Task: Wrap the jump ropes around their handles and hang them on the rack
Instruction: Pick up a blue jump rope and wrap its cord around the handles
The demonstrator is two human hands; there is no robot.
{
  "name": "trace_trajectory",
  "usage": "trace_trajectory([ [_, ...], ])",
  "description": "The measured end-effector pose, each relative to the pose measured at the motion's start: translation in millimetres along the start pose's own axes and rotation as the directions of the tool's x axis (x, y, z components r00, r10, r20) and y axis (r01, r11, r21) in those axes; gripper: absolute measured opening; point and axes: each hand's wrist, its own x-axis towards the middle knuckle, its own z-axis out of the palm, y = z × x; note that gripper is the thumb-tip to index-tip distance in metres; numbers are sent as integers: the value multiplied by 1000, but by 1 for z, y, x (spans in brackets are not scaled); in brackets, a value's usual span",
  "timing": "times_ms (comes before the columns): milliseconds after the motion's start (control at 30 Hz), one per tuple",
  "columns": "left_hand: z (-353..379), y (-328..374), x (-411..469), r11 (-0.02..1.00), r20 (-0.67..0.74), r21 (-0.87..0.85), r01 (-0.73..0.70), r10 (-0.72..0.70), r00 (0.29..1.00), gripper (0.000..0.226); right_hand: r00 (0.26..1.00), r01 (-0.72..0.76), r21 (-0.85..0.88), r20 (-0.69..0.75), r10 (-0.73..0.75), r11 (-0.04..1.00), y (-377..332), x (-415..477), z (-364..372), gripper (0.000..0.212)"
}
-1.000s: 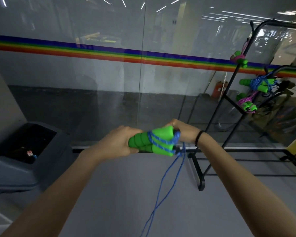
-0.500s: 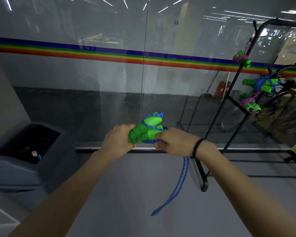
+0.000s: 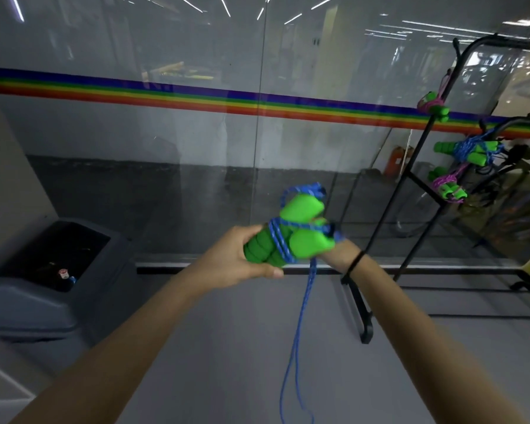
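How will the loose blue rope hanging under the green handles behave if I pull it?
Probably floppy: the blue rope hangs slack in a doubled strand below the green handles, so it should swing, not hold shape. Likely light, being thin. Wraps look loose; may slip off.

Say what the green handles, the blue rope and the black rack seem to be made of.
Green handles: probably foam or soft rubber; matte, ribbed grip, rounded ends.
Blue rope: braided cord, likely nylon; woven speckle, hangs limp.
Black rack: painted metal tube, probably; thin, rigid, faint sheen.
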Motion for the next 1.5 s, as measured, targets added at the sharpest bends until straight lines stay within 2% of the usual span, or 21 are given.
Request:
trace_trajectory([
  [100,4,-1,4,996,-177,-9,93,-93,980,29,991,-90,-60,91,95,994,17,-6,15,36],
  [167,7,-7,7,975,-290,145,171,-123,949,32,990,-91,-189,90,109,978,15,-11,17,37],
  [200,7,-10,9,948,-340,226,224,-139,930,36,993,-47,-335,86,80,941,13,-13,16,35],
  [267,8,-15,12,900,-390,315,302,-168,905,45,988,69,-658,150,41,750,8,-18,12,31],
  [300,8,-18,13,883,-394,342,320,-174,903,46,981,104,-748,187,59,656,4,-20,10,28],
  [367,8,-21,15,859,-371,393,328,-179,911,45,969,144,-820,230,88,554,-5,-24,5,24],
  [433,11,-21,14,819,-324,468,331,-190,927,43,957,186,-851,270,106,492,-17,-28,0,23],
  [567,21,-12,14,688,-165,664,293,-247,955,44,929,271,-856,353,113,440,-39,-29,-7,17],
  [667,25,-4,17,645,-5,739,192,-279,960,42,923,299,-816,379,66,495,-49,-24,-14,18],
  [800,27,12,17,648,300,758,-76,-242,923,28,937,236,-654,349,10,719,-46,-14,-20,23],
  [833,25,14,18,686,362,717,-122,-216,907,22,942,196,-573,336,10,796,-41,-13,-22,21],
  [900,19,13,18,844,407,525,-114,-131,904,25,944,104,-326,330,10,940,-23,-11,-29,18],
  [933,16,12,18,920,386,385,-72,-89,918,28,958,61,-214,287,3,975,-13,-12,-31,21],
  [1000,13,7,17,993,264,115,11,-41,964,31,994,-41,-75,95,48,996,5,-16,-31,23],
  [1067,12,6,17,996,135,-53,78,-70,988,28,991,-136,-93,-32,133,986,14,-20,-19,29],
  [1133,13,4,19,987,40,-104,119,-115,993,23,990,-128,-214,34,138,968,22,-22,-10,34],
  [1200,15,-3,22,984,-59,-43,172,-174,983,22,991,-117,-343,26,134,932,19,-24,-4,37],
  [1267,16,-12,24,966,-190,93,241,-220,957,30,996,-65,-566,16,90,822,14,-28,-5,35],
  [1367,15,-22,26,915,-384,260,308,-195,903,39,987,50,-756,139,86,653,2,-38,-3,27],
  [1433,12,-28,25,878,-417,342,334,-177,891,40,975,100,-802,197,102,589,-8,-44,-3,23],
  [1500,13,-34,22,837,-361,432,337,-182,915,39,962,164,-839,253,105,519,-19,-47,-3,19],
])
